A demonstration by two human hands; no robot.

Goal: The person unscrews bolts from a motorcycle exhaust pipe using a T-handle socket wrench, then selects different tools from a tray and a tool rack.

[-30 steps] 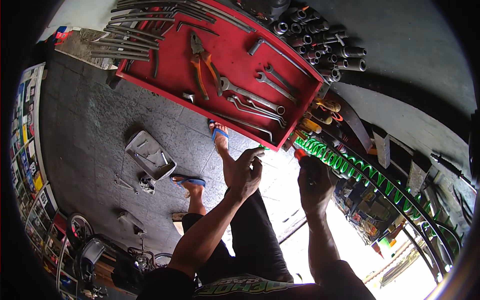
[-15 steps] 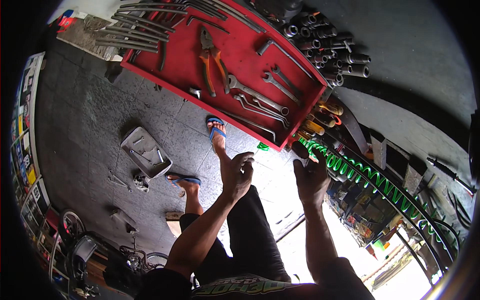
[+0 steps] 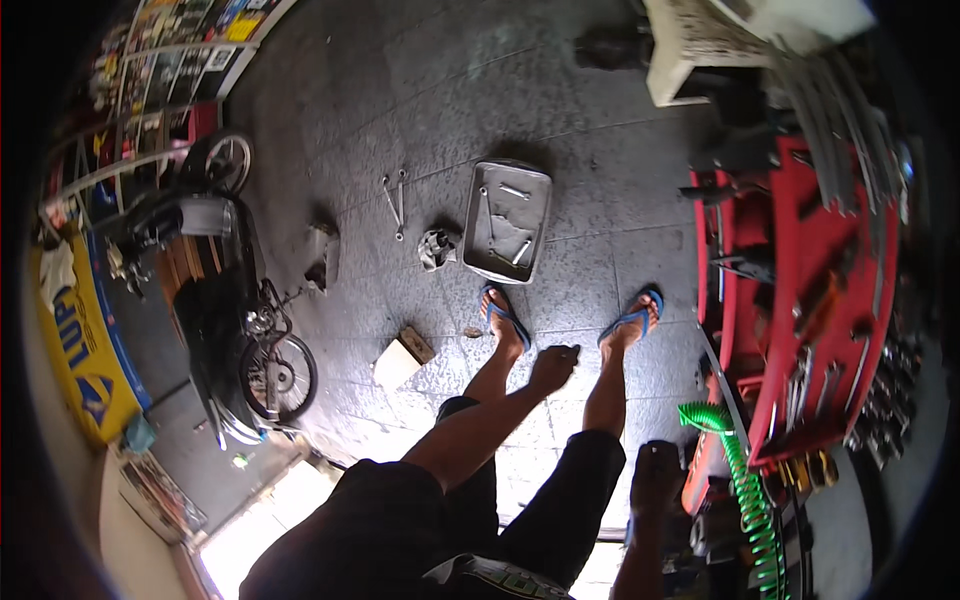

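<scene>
My left hand (image 3: pixel 555 369) hangs over the floor between my two sandalled feet. Its fingers are curled closed, and what they hold, if anything, is too small and dark to make out. Lower and to the right, my right hand (image 3: pixel 657 477) is in shadow beside the green coiled hose (image 3: pixel 746 495), apart from it. Its fingers look folded in, with their inside hidden. Ahead of my feet a grey tray (image 3: pixel 543 215) lies on the floor with several wrenches (image 3: pixel 487 215) in it.
Left of the tray lie more wrenches (image 3: pixel 393 206) and a crumpled grey piece (image 3: pixel 437 248). A small box (image 3: pixel 403 358) sits nearer. A motorcycle (image 3: pixel 215 290) stands at left. On the right is a red tool cart (image 3: pixel 735 300) with pliers (image 3: pixel 825 305), wrenches and sockets (image 3: pixel 885 395).
My view has swung from the red tool tray to the floor, so the cart is now at the right. Both hands are apart from the cart, and the right hand's fingers have closed.
</scene>
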